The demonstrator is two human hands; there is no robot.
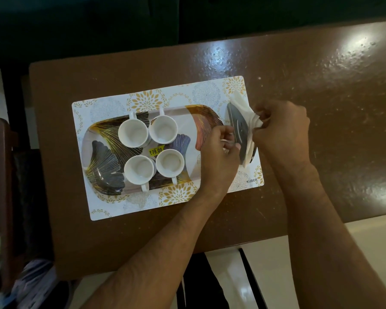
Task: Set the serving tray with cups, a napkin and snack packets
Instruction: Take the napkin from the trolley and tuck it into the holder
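I stand over a brown table [321, 97] with a patterned placemat [143, 97] laid on it. On the placemat sits the serving tray [103, 161], printed with fan-shaped leaves in grey, gold and pink, and a yellow price sticker [156, 150] is stuck near its middle. Four white cups [133, 133] stand upright on the tray in a close two-by-two group, the two far ones with handles pointing away from me and the two near ones with handles pointing toward me. All four look empty.

Just beside the tray's right end, still on the placemat, is a grey metal napkin holder [237, 128] with white napkins [239, 99] in it. My left hand [218, 157] lies over the right end of the tray, its fingers curled against the near face of the holder; I cannot tell for certain whether they grip it or only steady it. My right hand [281, 128] is on the other side of the holder, its fingers pinching a bunched white napkin at the holder's edge.

A dark chair [0, 175] stands at the left of the table.
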